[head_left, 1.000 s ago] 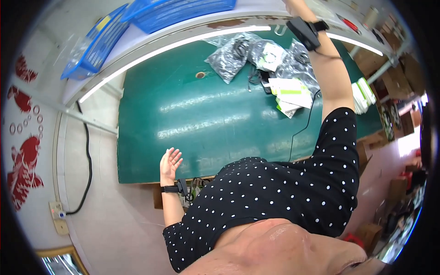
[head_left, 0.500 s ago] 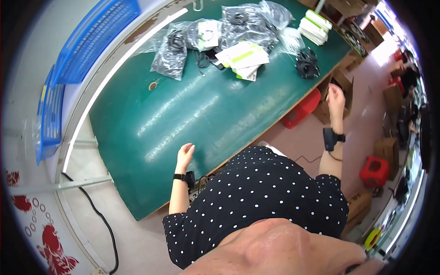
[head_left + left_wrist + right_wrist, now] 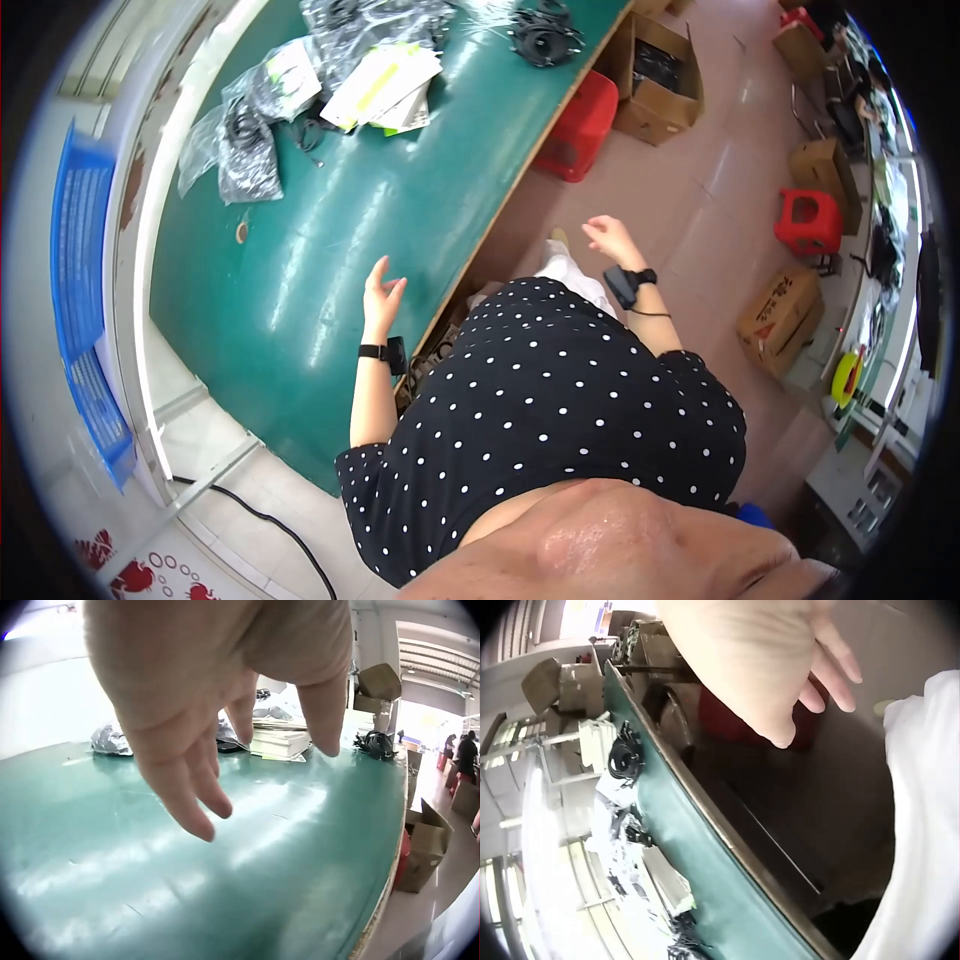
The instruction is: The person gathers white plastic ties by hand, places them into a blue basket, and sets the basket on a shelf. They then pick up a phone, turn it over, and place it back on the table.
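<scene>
My left hand [image 3: 380,302] hangs over the green table [image 3: 330,230], fingers loosely spread and holding nothing. In the left wrist view its fingers point down above the tabletop. Past the table's front edge, over the floor, my right hand [image 3: 612,240] is held in the air with relaxed fingers and nothing in them. At the far part of the table lie a stack of white and green cards [image 3: 385,88], plastic bags with black cables [image 3: 250,150] and a black coil of cable [image 3: 545,35].
A red stool [image 3: 580,130] and an open cardboard box [image 3: 655,85] stand by the table edge. Farther right are another red stool [image 3: 808,222] and a closed carton [image 3: 782,318] on the floor. Blue baskets [image 3: 82,250] sit on the shelf at left.
My right hand has come down from the shelf and swung in beside the body, past the table edge. The head view has turned rightward. My left hand stays over the table.
</scene>
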### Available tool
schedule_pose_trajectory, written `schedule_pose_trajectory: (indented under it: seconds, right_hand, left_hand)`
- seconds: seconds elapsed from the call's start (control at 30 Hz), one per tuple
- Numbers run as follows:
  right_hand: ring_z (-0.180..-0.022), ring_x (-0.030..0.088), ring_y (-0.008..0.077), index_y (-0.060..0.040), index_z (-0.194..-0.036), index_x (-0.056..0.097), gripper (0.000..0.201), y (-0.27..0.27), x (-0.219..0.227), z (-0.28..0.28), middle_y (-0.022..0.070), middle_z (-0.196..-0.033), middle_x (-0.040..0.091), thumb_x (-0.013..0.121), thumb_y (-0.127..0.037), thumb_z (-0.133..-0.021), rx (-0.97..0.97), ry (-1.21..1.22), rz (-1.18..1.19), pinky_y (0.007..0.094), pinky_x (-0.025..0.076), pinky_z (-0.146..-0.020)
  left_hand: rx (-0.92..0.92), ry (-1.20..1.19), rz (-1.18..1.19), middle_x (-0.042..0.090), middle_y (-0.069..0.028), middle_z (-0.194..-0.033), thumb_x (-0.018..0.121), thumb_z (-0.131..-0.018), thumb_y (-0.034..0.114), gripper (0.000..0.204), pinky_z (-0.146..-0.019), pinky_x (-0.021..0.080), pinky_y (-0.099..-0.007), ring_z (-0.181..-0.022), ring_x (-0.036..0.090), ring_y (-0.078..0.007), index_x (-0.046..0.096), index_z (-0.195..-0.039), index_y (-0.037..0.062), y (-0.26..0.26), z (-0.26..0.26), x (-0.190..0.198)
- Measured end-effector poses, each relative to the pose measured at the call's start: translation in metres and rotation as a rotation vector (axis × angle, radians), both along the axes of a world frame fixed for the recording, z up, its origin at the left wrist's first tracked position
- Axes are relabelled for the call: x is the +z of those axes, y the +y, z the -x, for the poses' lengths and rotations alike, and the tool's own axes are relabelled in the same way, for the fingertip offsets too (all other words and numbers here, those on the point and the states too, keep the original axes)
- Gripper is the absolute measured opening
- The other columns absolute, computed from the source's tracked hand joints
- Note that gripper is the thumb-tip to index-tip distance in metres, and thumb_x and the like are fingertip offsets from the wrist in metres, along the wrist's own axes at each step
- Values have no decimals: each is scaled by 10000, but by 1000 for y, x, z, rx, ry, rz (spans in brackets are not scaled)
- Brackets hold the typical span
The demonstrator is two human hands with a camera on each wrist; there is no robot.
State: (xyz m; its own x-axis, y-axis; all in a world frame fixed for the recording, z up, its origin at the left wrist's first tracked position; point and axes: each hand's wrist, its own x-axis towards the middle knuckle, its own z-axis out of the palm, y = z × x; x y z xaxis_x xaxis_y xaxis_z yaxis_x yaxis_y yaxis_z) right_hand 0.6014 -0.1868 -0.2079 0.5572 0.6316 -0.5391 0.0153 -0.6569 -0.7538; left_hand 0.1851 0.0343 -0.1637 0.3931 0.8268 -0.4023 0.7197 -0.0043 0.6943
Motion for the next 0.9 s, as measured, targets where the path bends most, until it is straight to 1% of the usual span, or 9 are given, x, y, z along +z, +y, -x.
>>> schedule_pose_trajectory:
  seconds: [0.03, 0.17, 0.3, 0.5, 0.67, 0.73, 0.8, 0.87, 0.9]
  right_hand:
    - [-646, 626, 157, 50, -1053, 601, 385, -1, -10, -3, 125, -852, 658, 657, -270, -848, -19, 4, 4, 289, 515, -624]
    - [-610, 628, 189, 54, -1122, 562, 442, 1, -46, -26, 134, -903, 648, 661, -263, -831, 74, 84, 112, 320, 521, -585]
    - [-591, 634, 204, 58, -1147, 542, 465, 4, -93, -68, 143, -937, 643, 650, -267, -832, 129, 254, 184, 332, 520, -560]
    - [-582, 647, 210, 49, -1048, 602, 377, -2, -195, -132, 150, -879, 661, 639, -243, -813, 54, 409, 227, 342, 517, -555]
    - [-560, 641, 267, -23, -715, 675, 244, 10, -270, -196, 169, -623, 636, 613, -257, -749, 140, 118, 264, 390, 510, -576]
    - [-579, 643, 293, -29, -728, 682, 275, 25, -283, -227, 189, -627, 629, 604, -292, -753, 183, 92, 138, 406, 509, -579]
    - [-704, 662, 323, -11, -753, 675, 295, 49, -293, -252, 214, -708, 641, 605, -298, -759, 147, 53, 205, 402, 512, -640]
    - [-631, 653, 227, 18, -979, 642, 340, 73, -302, -272, 139, -732, 668, 653, -268, -796, 175, -106, 225, 353, 505, -596]
    - [-655, 658, 224, 23, -990, 641, 367, 83, -315, -282, 147, -752, 671, 667, -284, -790, 149, -153, 177, 344, 504, -602]
  left_hand:
    - [36, -94, -131, 468, -174, -1338, 644, -864, 336, 595, -907, 469, -374, -1081, 567, -245, 426, -1355, 81, -8, -10, 6]
    - [46, -10, -218, 312, -182, -1451, 637, -864, 375, 710, -1004, 394, -396, -1261, 423, -295, 310, -1425, 86, -18, -25, -4]
    - [31, 108, -213, 283, -216, -1459, 635, -862, 399, 736, -1067, 310, -412, -1346, 293, -345, 299, -1428, 68, -32, -67, -10]
    - [-24, 298, -276, 220, -238, -1480, 593, -881, 433, 741, -1071, 287, -444, -1347, 252, -417, 258, -1446, 89, -37, -161, -44]
    - [77, 603, -404, 172, -240, -1495, 508, -910, 489, 710, -1047, 269, -537, -1361, 197, -440, 235, -1462, 135, -27, -200, -86]
    - [105, 666, -385, 156, -232, -1502, 492, -912, 501, 706, -1045, 251, -558, -1368, 182, -433, 233, -1464, 145, -30, -211, -90]
    - [118, 705, -392, 139, -223, -1509, 476, -915, 513, 701, -1043, 232, -578, -1375, 166, -425, 232, -1466, 155, -31, -215, -92]
    - [116, 662, -426, 125, -210, -1516, 460, -923, 505, 688, -1054, 201, -579, -1382, 145, -420, 231, -1467, 152, -32, -215, -94]
    - [116, 640, -446, 117, -203, -1519, 452, -927, 502, 682, -1060, 185, -580, -1385, 134, -418, 230, -1467, 150, -31, -214, -95]
